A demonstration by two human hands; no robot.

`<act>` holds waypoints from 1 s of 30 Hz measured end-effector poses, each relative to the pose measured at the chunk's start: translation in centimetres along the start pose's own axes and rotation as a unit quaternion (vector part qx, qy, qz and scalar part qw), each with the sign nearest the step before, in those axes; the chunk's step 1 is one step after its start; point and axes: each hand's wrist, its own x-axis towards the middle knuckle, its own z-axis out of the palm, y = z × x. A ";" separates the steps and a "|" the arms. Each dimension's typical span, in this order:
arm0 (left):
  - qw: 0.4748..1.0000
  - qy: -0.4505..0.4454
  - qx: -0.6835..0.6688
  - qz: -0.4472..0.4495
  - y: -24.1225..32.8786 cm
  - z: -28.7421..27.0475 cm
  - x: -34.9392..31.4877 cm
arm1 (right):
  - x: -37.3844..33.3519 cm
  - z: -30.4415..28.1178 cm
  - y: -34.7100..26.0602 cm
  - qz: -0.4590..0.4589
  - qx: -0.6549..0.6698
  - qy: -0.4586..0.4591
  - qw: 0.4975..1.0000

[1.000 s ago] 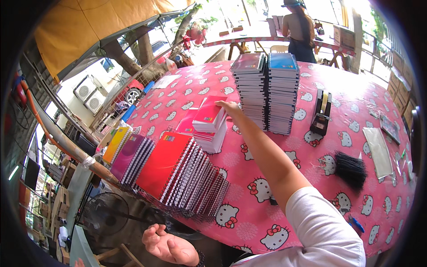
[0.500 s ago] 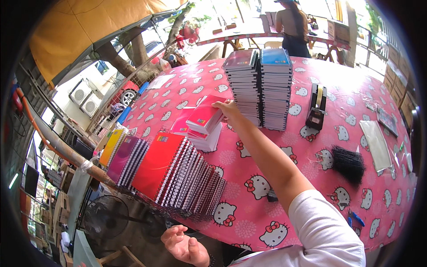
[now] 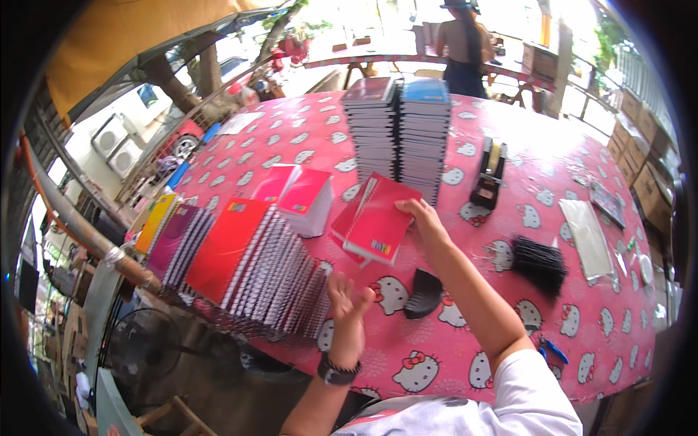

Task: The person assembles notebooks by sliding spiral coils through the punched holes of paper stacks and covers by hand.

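Note:
My right hand (image 3: 424, 218) pinches the edge of a small bundle of red-covered notebooks (image 3: 378, 221), fanned apart and held tilted above the table. No spiral binding shows on them. My left hand (image 3: 349, 316) is near the bundle's lower side, with its fingers spread and nothing in it. Left of the bundle stands a pile of pink and red covered notebooks (image 3: 309, 195). Closer to me is a long row of red spiral notebooks (image 3: 231, 251), with purple ones (image 3: 174, 236) and yellow ones (image 3: 154, 224) beside it. A curved black thing (image 3: 424, 294) lies between my forearms.
Two tall stacks of spiral notebooks, maroon-topped (image 3: 369, 127) and blue-topped (image 3: 424, 134), stand behind. To the right are a black tape dispenser (image 3: 490, 174), a bunch of black coils (image 3: 538, 265) and blue-handled pliers (image 3: 555, 352). A fan (image 3: 145, 341) stands below the table's left edge. Another person is far behind.
My right hand has lifted the red notebooks off the pile and brought them right and nearer to me. My left hand has risen from below the table edge toward them.

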 end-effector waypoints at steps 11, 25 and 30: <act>0.943 -0.316 0.095 0.050 -5.1 10.5 10.4 | -8.4 -14.6 -5.9 -0.154 -0.089 -0.070 0.982; 0.901 -0.416 0.118 -0.035 -16.4 17.9 18.8 | -1.8 -22.8 -7.1 -0.169 -0.357 0.061 0.917; 0.886 -0.430 0.163 -0.064 -15.6 18.5 18.3 | -1.9 -21.7 -7.5 -0.111 -0.254 0.019 0.961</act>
